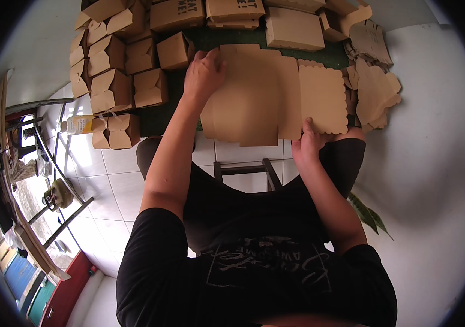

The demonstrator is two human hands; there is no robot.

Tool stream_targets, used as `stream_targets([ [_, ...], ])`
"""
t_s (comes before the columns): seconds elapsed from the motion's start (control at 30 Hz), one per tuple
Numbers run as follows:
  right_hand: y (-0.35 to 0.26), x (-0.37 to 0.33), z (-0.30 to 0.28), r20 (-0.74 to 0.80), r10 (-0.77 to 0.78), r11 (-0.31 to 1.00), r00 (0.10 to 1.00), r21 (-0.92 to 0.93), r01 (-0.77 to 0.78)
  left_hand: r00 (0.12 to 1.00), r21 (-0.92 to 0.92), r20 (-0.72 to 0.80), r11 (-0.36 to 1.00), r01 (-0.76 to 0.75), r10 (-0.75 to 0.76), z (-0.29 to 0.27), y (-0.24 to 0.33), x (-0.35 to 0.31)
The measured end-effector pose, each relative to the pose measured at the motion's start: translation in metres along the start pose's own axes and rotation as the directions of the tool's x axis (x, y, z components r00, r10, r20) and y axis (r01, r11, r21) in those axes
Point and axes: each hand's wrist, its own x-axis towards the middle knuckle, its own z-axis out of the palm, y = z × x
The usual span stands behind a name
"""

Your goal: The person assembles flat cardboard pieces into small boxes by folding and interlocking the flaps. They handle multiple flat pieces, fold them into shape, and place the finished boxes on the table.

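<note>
A flat, unfolded brown cardboard box blank [249, 95] lies across the green surface in front of me, its right panel edged with scallops. My left hand [205, 74] is at the blank's far left corner, fingers curled in and closed on its edge; the fingertips are partly hidden. At the near edge, toward the right, my right hand [307, 144] grips the cardboard with the thumb on top and the other fingers mostly hidden underneath. Just beyond my left hand stands a small folded box [174, 52].
Several folded small boxes [111, 90] stand stacked at the left, beside a bottle [77, 125] with a yellow label. Larger boxes [294, 28] line the far side. More flat cardboard pieces [373, 90] are piled at the right. A dark stool [243, 170] shows below the table's near edge.
</note>
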Motion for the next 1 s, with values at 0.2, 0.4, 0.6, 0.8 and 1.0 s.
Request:
stream_targets([
  [0.2, -0.003, 0.008, -0.001, -0.059, 0.046, 0.997, 0.997, -0.053, -0.05, 0.992, 0.094, 0.099, 0.994, 0.064, -0.073, 0.01, -0.007, -0.008],
  [0.4, -0.017, 0.016, -0.002, -0.029, 0.084, 0.994, 0.996, -0.067, -0.086, 0.994, 0.167, 0.102, 0.985, 0.032, -0.05, 0.015, -0.007, -0.015],
  [0.6, -0.006, 0.028, 0.002, 0.004, 0.109, 0.97, 0.994, -0.219, -0.105, 0.988, 0.133, 0.127, 0.988, 0.076, -0.093, 0.009, -0.002, -0.015],
  [0.8, -0.026, 0.024, 0.007, 0.1, 0.181, 0.838, 0.978, -0.537, -0.1, 0.964, 0.082, 0.15, 0.974, 0.21, -0.22, 0.008, -0.003, -0.012],
  [1.0, -0.076, 0.01, 0.024, 0.069, 0.348, -0.169, 0.935, -0.976, 0.135, 0.986, 0.226, 0.08, 0.966, 0.124, -0.145, 0.018, 0.002, -0.022],
])
